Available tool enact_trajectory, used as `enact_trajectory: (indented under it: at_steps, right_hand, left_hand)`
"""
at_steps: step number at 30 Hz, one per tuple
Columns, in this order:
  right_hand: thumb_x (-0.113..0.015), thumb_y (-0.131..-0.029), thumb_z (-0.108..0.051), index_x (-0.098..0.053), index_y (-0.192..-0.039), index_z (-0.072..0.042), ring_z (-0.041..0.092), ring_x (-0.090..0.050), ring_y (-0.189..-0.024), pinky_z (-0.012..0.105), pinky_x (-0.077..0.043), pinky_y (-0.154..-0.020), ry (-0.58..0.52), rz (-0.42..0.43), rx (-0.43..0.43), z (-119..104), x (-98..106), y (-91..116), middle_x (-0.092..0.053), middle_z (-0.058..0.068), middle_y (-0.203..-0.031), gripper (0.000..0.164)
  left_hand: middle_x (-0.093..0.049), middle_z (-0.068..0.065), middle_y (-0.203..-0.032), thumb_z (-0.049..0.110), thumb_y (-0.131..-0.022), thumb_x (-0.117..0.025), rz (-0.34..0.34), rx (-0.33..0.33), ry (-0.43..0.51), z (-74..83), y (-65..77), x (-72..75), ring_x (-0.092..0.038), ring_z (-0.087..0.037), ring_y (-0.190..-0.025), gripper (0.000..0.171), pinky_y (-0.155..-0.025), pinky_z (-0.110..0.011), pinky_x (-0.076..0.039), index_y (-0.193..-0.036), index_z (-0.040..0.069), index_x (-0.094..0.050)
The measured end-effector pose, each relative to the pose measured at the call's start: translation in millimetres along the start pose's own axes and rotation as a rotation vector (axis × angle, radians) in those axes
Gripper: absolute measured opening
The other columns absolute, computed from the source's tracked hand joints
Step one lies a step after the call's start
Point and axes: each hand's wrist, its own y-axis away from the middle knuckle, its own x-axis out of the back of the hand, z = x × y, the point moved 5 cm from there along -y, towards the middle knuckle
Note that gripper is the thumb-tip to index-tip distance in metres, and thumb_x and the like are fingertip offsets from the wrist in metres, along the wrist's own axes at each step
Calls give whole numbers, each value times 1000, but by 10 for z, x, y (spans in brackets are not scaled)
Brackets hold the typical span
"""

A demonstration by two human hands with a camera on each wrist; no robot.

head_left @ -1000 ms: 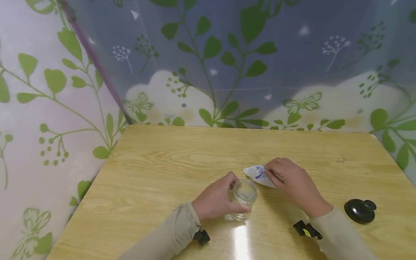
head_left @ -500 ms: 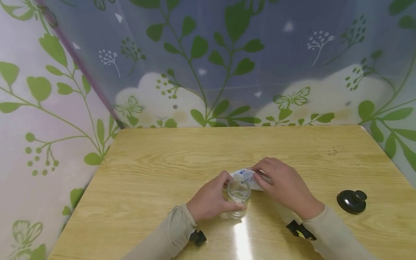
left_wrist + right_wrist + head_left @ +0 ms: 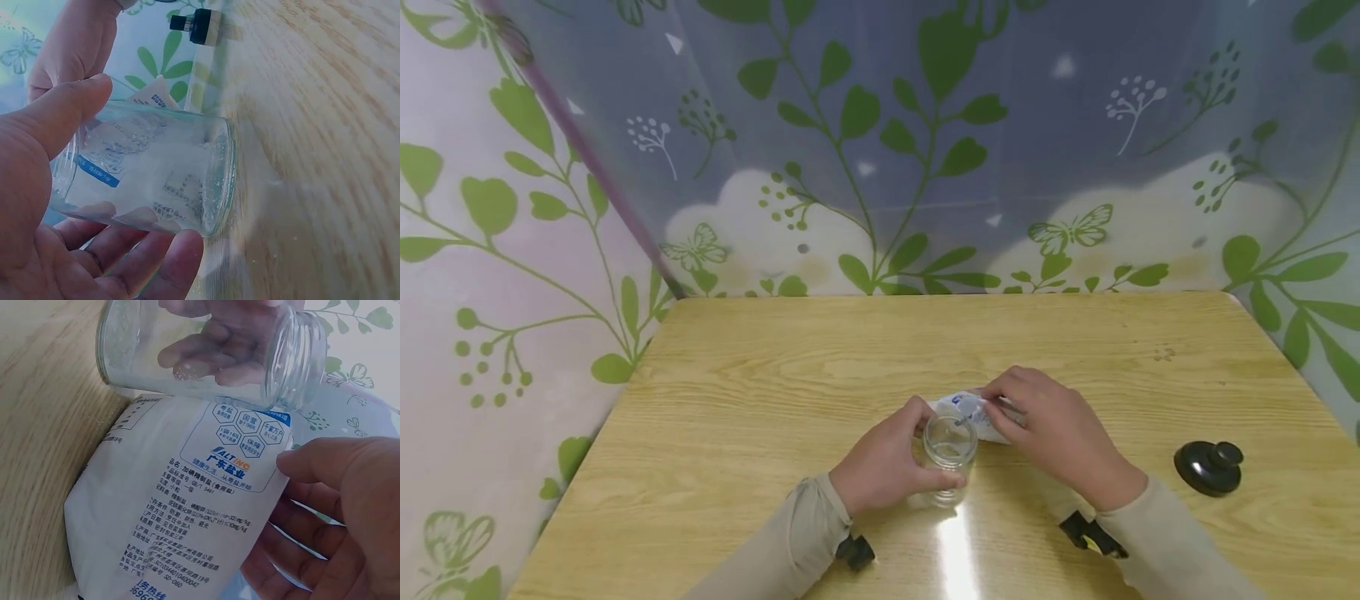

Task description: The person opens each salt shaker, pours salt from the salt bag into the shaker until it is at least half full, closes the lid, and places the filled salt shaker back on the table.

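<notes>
Salt bag (image 3: 175,500), in R grip (image 3: 1060,429), nearer glass jar (image 3: 951,454) (vs. earlier).

Room behind packet (image 3: 172,497); jar (image 3: 951,454) blocks near left.

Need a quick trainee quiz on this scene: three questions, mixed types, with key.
1. Which hand grips the glass jar?
2. True or false: the glass jar is capped.
3. Fill in: the right hand pinches a white ____ with blue print.

Key:
1. The left hand.
2. False; it is uncapped, and the black lid lies apart on the table.
3. bag
</notes>
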Motion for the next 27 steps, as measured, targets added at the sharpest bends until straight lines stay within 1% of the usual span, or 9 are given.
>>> enact_trajectory:
  at_steps: [3, 8, 12, 14, 16, 18, 19, 24, 27]
  right_hand:
    - [-75, -95, -21, -74, -104, -16, 11, -66, -85, 33, -55, -64, 6, -6, 1, 6, -15, 5, -70, -6, -100, 10]
    - [-75, -96, -23, -75, -107, -17, 12, -66, -86, 34, -55, -65, 1, -28, -10, 14, -25, 10, -70, -6, -101, 13]
    - [-73, -97, -22, -76, -113, -15, 15, -68, -90, 37, -56, -68, 5, -57, -14, 4, -30, 19, -70, -4, -105, 18]
    - [-73, -98, -22, -77, -115, -15, 17, -68, -92, 39, -57, -70, 14, -67, -12, -4, -35, 20, -71, -2, -107, 20]
    - [-72, -98, -22, -77, -117, -14, 19, -69, -95, 41, -58, -72, 24, -78, -10, -6, -43, 20, -72, -1, -109, 21]
    - [-71, -99, -23, -76, -119, -14, 21, -70, -98, 43, -59, -74, 29, -91, -14, -1, -55, 20, -72, 1, -111, 23]
    - [-71, -99, -24, -76, -120, -14, 22, -71, -99, 44, -59, -75, 30, -99, -17, 3, -63, 21, -73, 1, -112, 23]
    - [-70, -100, -27, -75, -124, -15, 23, -73, -101, 46, -60, -78, 33, -143, -46, 31, -101, 27, -75, 3, -117, 27]
    - [-70, -99, -27, -74, -124, -14, 23, -73, -101, 45, -59, -77, 30, -152, -62, 45, -106, 27, -75, 3, -118, 28]
  left_hand:
    - [-66, 6, -118, 48, -80, -88, 0, -5, -12, 8, 8, 4, -63, -9, -108, 61, -93, -32, -52, -118, 20, -51]
    - [-66, 4, -116, 50, -80, -87, -13, -7, -45, 14, 9, 20, -64, -7, -101, 63, -88, -30, -52, -121, 18, -51]
    - [-66, 2, -116, 50, -80, -87, -18, -2, -94, 28, 20, 38, -64, -8, -96, 72, -85, -31, -53, -133, 20, -49]
    - [-67, 3, -119, 49, -80, -87, -15, -7, -112, 48, 29, 47, -65, -8, -100, 77, -87, -32, -54, -140, 22, -48]
    - [-67, 4, -122, 49, -81, -87, -14, -19, -125, 66, 33, 47, -65, -9, -104, 77, -90, -33, -54, -143, 24, -48]
    - [-67, 7, -123, 47, -81, -87, -12, -27, -130, 84, 36, 46, -64, -7, -107, 74, -92, -33, -54, -141, 24, -51]
    - [-67, 8, -122, 46, -82, -87, -11, -28, -133, 89, 38, 44, -65, -7, -106, 72, -91, -33, -54, -140, 24, -52]
    - [-68, 7, -112, 42, -80, -85, 17, -19, -141, 82, 50, 21, -63, -4, -91, 68, -80, -28, -54, -136, 21, -52]
    - [-67, 6, -112, 42, -79, -84, 24, -14, -126, 72, 53, 8, -63, -4, -91, 70, -79, -27, -53, -137, 19, -51]
